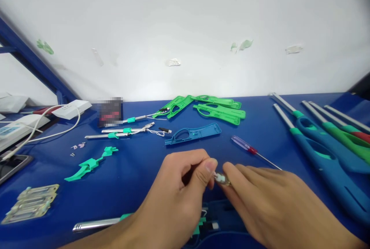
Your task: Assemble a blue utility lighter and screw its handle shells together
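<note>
My left hand (187, 187) is closed, with thumb and index finger pinching a small pale pink plastic piece (215, 174) against the end of a clear lighter fuel tank (222, 179). My right hand (260, 199) is wrapped round that tank and hides most of it. Beneath both hands lies an opened blue lighter casing (225, 206), partly covered by them. Green and black parts and a white wire (204, 212) show inside it. Its metal barrel (96, 224) sticks out to the left under my left forearm.
Finished-looking lighters (320, 168) lie at right, beside a screwdriver (245, 145). Green casing halves (221, 112), a blue casing half (193, 133) and metal barrels with wires (115, 135) lie behind. Green triggers (89, 165), tiny pink pieces (78, 146), clear tanks (31, 202) and a phone (13, 166) are left.
</note>
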The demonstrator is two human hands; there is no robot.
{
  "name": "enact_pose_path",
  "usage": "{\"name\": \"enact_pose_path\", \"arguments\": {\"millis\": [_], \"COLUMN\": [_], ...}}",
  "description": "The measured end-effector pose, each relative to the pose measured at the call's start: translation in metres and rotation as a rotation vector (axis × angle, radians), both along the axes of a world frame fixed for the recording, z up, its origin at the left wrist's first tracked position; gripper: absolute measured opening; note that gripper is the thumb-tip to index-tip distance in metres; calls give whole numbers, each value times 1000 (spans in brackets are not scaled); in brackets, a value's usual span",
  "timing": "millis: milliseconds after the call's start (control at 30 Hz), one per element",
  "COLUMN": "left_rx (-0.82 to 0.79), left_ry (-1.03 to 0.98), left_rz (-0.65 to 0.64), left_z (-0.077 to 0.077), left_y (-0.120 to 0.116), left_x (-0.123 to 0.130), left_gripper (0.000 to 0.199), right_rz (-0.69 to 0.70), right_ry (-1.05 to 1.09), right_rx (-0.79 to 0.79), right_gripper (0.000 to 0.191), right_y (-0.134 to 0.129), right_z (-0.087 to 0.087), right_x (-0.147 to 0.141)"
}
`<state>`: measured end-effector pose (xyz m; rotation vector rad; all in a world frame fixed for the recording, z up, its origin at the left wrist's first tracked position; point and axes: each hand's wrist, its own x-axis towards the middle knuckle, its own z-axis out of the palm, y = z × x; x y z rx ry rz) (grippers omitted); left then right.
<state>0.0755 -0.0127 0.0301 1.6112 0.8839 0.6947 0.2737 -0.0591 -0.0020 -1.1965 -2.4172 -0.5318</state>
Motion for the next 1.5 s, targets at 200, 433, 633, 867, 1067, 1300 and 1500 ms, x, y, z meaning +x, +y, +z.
{"name": "enact_pose_path", "arguments": {"millis": [200, 433, 633, 867, 1067, 1300, 1500], "left_rx": [32, -36, -108, -90, -64, -32, 26], "left_ry": [163, 169, 130, 82, 101, 128, 148], "left_rz": [-34, -83, -90, -63, 11, 49, 68], "left_z": [6, 8, 8, 9, 6, 7, 7], "left_y": [4, 5, 7, 3, 0, -2, -2], "left_x": [-6, -9, -9, -4, 2, 1, 4], "left_gripper": [48, 39, 35, 37, 37, 35, 36], "right_rz": [-11, -17, -19, -12, -45, -75, -103], "right_ry": [-7, -9, -10, -11, -6, -43, -50], "right_rx": [-20, -11, 4, 4, 25, 21, 7], "right_gripper": [31, 28, 34, 32, 32, 28, 12], "right_y": [4, 3, 4, 1, -2, -3, 0], "right_z": [2, -1, 2, 2, -2, -5, -6], "right_x": [4, 6, 5, 1, -1, 1, 2]}}
